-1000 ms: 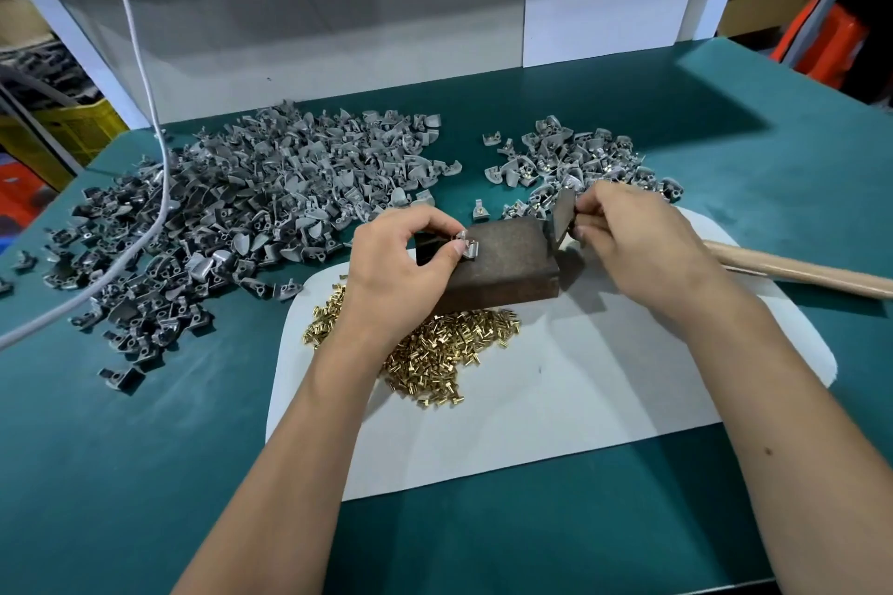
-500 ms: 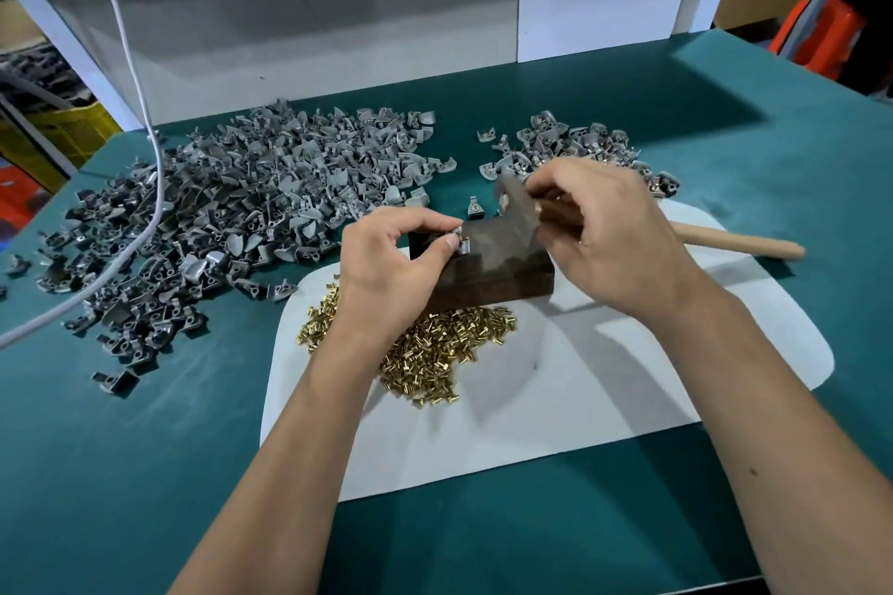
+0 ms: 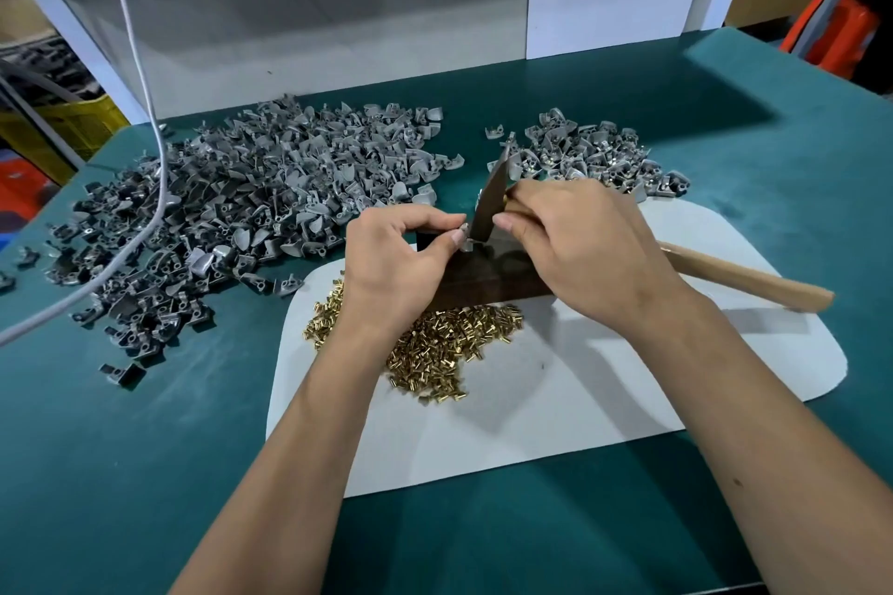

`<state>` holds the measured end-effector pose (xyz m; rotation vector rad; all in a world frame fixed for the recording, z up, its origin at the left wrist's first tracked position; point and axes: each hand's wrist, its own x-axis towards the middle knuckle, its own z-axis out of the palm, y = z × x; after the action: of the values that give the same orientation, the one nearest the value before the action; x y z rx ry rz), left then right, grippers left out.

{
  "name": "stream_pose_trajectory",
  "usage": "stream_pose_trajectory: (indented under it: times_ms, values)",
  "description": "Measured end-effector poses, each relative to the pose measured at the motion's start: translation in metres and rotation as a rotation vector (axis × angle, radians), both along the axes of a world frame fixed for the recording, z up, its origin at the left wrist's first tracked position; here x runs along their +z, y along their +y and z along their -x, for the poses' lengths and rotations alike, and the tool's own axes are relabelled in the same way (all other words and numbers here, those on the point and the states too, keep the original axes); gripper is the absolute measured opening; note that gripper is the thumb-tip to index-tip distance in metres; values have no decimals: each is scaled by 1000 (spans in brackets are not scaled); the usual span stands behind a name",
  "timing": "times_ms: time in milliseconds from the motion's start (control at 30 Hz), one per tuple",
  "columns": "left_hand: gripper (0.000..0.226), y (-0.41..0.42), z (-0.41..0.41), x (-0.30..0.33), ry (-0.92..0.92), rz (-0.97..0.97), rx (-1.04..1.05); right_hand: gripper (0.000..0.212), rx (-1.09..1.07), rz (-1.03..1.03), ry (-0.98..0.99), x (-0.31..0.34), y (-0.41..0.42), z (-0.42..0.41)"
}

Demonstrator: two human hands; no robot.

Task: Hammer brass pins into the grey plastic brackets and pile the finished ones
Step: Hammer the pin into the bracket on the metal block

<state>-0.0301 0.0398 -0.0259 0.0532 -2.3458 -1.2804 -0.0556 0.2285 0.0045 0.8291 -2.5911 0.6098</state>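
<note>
Here the left hand (image 3: 401, 266) pinches a bracket (image 3: 465, 243) on the block (image 3: 488, 278); the right hand (image 3: 580, 251) grips the hammer (image 3: 488, 198) at two o'clock. Strike squarely, clear of fingertips.

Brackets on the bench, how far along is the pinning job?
Done: a small finished pile far right. In hand: the left hand pinches one bracket on the dark block; the right hand grips the hammer. Left: the large grey pile and brass pins.
</note>
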Motion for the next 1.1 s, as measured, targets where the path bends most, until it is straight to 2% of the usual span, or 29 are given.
stream_pose_trajectory:
  times_ms: [167, 267, 433, 567, 700, 800, 933, 1100]
  values:
    - [14, 0, 1, 2, -20, -25, 0, 24, -40, 46, 89, 8, 4, 0]
    - [13, -2, 1, 1, -31, -22, 10, 27, -47, -121, 7, 5, -4, 1]
    - [12, -2, 3, 4, -44, -33, -11, 23, -66, 35, 84, 11, 1, 1]
    - [10, -4, 2, 3, -56, -41, -13, 24, -42, -97, 6, 10, -9, -1]
    - [10, -5, 3, 3, -68, -39, -17, 23, -52, -29, 28, 14, -4, -1]
    - [10, -7, 4, 2, -64, -56, -12, 23, -32, -109, 3, 14, -9, 0]
    - [11, -6, 4, 1, -69, -67, -26, 23, -52, -36, 27, 14, -6, -1]
    - [11, -7, 2, -3, -50, -74, -30, 24, -44, -109, -5, 8, -7, 2]
